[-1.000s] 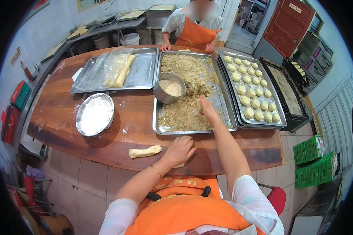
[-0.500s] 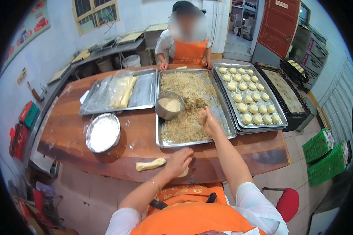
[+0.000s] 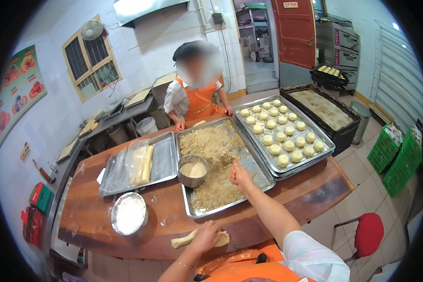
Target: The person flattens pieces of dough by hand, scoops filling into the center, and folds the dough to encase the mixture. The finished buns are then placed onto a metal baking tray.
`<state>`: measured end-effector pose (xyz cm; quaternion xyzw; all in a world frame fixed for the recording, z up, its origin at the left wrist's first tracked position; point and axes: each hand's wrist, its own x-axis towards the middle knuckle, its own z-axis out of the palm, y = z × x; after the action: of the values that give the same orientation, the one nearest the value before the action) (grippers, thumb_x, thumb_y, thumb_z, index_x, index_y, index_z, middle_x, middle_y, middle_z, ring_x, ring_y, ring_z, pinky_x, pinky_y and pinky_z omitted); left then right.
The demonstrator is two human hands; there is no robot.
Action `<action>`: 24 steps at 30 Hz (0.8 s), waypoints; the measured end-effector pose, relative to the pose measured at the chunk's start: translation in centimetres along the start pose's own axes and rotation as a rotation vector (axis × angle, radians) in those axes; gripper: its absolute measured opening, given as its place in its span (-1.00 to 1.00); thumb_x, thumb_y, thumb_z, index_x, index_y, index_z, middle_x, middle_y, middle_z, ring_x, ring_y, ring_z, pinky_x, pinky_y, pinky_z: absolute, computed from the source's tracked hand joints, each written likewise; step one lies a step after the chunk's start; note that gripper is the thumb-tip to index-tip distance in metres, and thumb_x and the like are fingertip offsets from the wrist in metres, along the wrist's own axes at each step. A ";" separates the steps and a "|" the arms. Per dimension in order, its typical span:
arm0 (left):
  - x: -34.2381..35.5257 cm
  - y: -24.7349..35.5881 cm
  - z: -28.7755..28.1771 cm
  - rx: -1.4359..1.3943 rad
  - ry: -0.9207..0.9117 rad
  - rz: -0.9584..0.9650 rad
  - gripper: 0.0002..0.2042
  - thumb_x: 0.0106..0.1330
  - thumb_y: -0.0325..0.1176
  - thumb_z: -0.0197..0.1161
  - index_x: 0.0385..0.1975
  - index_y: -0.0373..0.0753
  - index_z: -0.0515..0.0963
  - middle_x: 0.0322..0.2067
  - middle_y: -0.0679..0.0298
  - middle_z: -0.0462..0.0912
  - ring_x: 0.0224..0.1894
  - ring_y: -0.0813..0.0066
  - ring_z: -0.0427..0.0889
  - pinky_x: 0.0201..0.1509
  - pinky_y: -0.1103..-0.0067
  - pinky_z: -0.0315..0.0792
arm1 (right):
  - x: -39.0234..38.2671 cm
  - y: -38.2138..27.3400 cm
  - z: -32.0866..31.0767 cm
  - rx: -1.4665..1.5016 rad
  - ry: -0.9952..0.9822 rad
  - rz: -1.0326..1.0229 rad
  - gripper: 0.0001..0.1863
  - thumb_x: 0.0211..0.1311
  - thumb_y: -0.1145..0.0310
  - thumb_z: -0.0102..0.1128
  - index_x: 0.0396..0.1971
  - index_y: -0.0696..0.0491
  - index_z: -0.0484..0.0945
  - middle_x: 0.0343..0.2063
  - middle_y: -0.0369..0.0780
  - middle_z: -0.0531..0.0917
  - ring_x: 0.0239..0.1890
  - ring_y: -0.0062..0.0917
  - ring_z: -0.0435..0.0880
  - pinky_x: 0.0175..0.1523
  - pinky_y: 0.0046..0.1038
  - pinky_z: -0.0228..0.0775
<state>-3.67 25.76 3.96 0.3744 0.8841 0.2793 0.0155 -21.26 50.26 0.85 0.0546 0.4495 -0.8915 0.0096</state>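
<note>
The head-worn fisheye looks down from close above the near edge of the long brown wooden table [image 3: 84,207], facing the far white-tiled wall [image 3: 150,51].

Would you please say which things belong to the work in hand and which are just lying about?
Likely in use:
- crumbly mixture and metal tray at the right hand
- dough roll and flattened dough at the left hand

Apparently just lying about:
- red-padded seat
- green plastic crates
- wall fan

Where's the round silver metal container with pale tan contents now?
In the head view, the round silver metal container sits left of centre, at the left edge of the rectangular silver tray of tan crumbs, left of the person's right hand.
</note>
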 end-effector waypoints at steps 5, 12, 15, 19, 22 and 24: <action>-1.7 -1.7 1.5 -1.427 0.104 -0.473 -0.85 0.39 -0.40 0.10 -0.18 -0.35 0.43 -0.09 -0.09 0.63 0.03 0.12 0.65 0.10 0.30 0.57 | -0.6 -0.5 -0.3 -0.174 -0.098 0.024 -0.42 0.47 -0.24 -0.12 -0.53 -0.03 0.38 -0.65 -0.33 0.41 -0.69 -0.65 0.29 -0.60 -0.53 0.12; -0.3 -1.6 4.7 -1.912 0.238 -0.637 -0.64 0.42 -0.40 0.16 0.14 -0.43 0.40 0.02 -0.03 0.60 0.06 0.11 0.63 0.18 0.23 0.55 | -2.6 -2.7 2.0 0.179 -0.034 0.152 -0.50 0.49 -0.13 -0.03 0.06 -0.01 0.52 -0.38 -0.36 0.52 -0.39 -0.62 0.50 -0.35 -0.57 0.38; 0.3 -0.7 5.7 -1.938 0.373 -0.700 -0.66 0.45 -0.35 0.17 0.12 -0.40 0.41 0.04 0.00 0.59 0.08 0.12 0.61 0.19 0.24 0.53 | -3.6 -4.1 3.5 0.405 0.044 0.240 -0.57 0.50 -0.10 -0.03 -0.12 0.00 0.49 -0.37 -0.30 0.51 -0.48 -0.68 0.45 -0.45 -0.60 0.41; 1.5 1.4 4.6 -2.007 0.442 -0.772 -0.67 0.49 -0.28 0.13 0.11 -0.35 0.42 0.05 0.02 0.58 0.09 0.09 0.60 0.20 0.24 0.52 | -1.6 -1.3 0.8 0.170 -0.102 0.240 -0.51 0.49 -0.16 -0.07 -0.47 -0.05 0.37 -0.61 -0.39 0.39 -0.67 -0.71 0.26 -0.62 -0.64 -0.02; 1.6 2.1 4.6 -2.017 0.386 -0.733 -0.67 0.50 -0.26 0.11 0.11 -0.34 0.41 0.05 0.02 0.58 0.08 0.07 0.59 0.19 0.23 0.52 | -1.5 0.0 0.0 0.037 -0.153 0.140 -0.48 0.51 -0.15 -0.11 -0.53 -0.05 0.36 -0.65 -0.38 0.35 -0.70 -0.71 0.19 -0.63 -0.61 -0.09; 1.8 2.0 4.7 -2.002 0.355 -0.722 -0.67 0.51 -0.26 0.08 0.12 -0.35 0.40 0.05 0.01 0.58 0.08 0.06 0.59 0.19 0.21 0.52 | -1.7 0.1 0.2 -0.018 -0.132 0.099 -0.45 0.52 -0.16 -0.14 -0.57 -0.05 0.34 -0.67 -0.37 0.33 -0.71 -0.72 0.15 -0.62 -0.60 -0.12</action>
<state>-2.50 30.39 1.32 -0.1372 0.3021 0.9046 0.2675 -19.55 49.98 1.08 0.0179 0.4527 -0.8875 0.0837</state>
